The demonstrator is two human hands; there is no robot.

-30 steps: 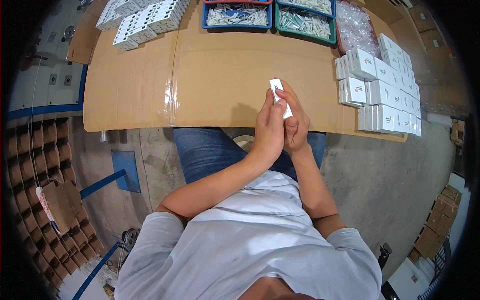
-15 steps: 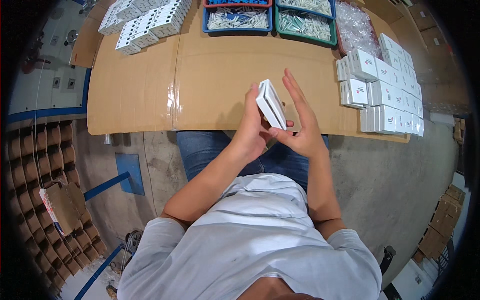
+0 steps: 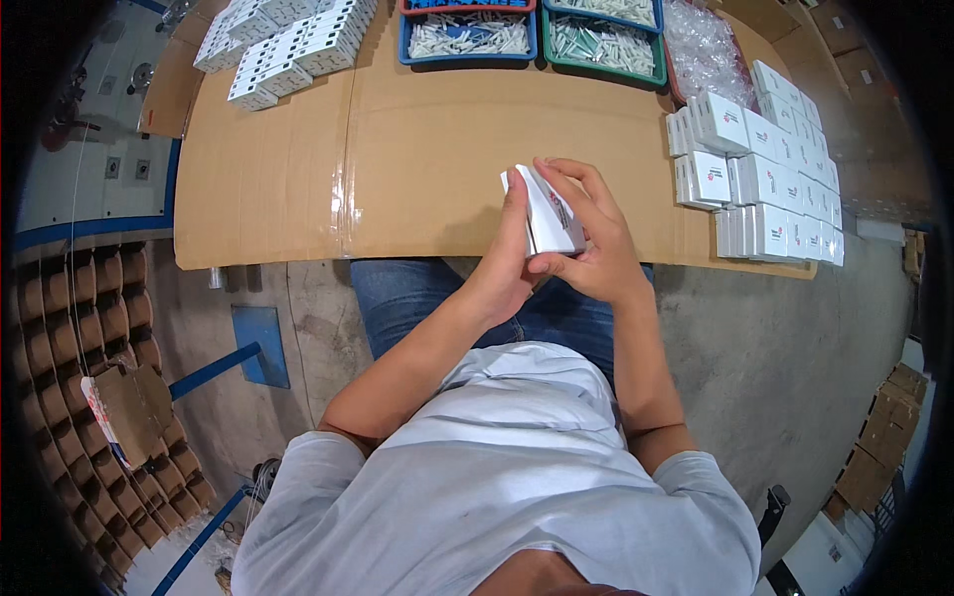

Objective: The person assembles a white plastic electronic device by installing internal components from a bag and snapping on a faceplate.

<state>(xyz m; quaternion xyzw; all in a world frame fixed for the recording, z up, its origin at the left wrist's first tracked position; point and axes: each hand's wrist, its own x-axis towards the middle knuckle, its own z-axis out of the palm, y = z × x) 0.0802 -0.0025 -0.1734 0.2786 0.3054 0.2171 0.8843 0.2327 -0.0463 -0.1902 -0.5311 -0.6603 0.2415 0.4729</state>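
A small white cardboard box (image 3: 553, 221) is held between my two hands, just above the near edge of the table. On its left side, my left hand (image 3: 500, 260) grips it with the thumb along the edge; the other fingers are mostly hidden behind the box. My right hand (image 3: 604, 238) curls round the right side, its fingertips over the top end and its thumb at the bottom corner. Dark and red print shows on the broad face. The box is tilted, and what it contains cannot be seen.
Cardboard covers the table (image 3: 427, 169). At the right are stacked matching white boxes (image 3: 770, 179). Far left stand rows of white blocks with dark square openings (image 3: 298, 65). Along the back, a blue bin (image 3: 469, 60) and a green bin (image 3: 604, 74) hold small white pieces, beside clear plastic bags (image 3: 708, 55).
The box has turned so its printed broad face shows instead of its narrow, gapped side. My right fingers, previously stretched out and apart from it, have closed round it.
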